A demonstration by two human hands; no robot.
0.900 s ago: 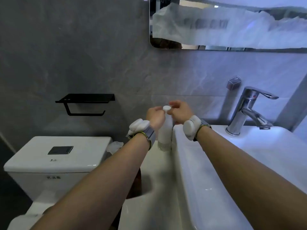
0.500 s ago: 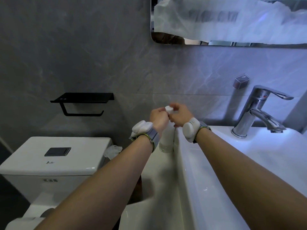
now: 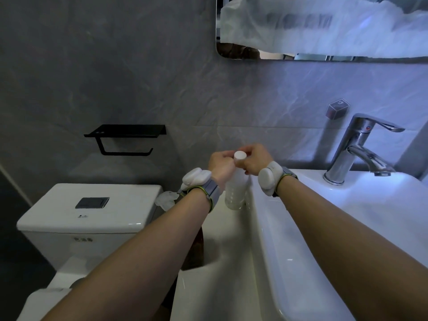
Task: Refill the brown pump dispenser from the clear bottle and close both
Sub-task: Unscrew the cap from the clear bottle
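The clear bottle [image 3: 236, 193], holding white liquid, stands upright on the left ledge of the white sink [image 3: 347, 216]. My left hand [image 3: 221, 165] grips its neck from the left. My right hand [image 3: 256, 159] pinches the white cap [image 3: 240, 156] on top of the bottle. A dark brown shape, likely the brown pump dispenser [image 3: 195, 249], sits low at the sink's left side, mostly hidden under my left forearm.
A chrome faucet [image 3: 356, 149] rises at the back right of the sink. A white toilet tank [image 3: 90, 214] stands to the left, with a black paper holder [image 3: 126, 137] on the grey wall above. A mirror [image 3: 324, 26] hangs overhead.
The view has shifted slightly. Both hands stay on the bottle's top; my right hand's fingers have turned a little around the cap.
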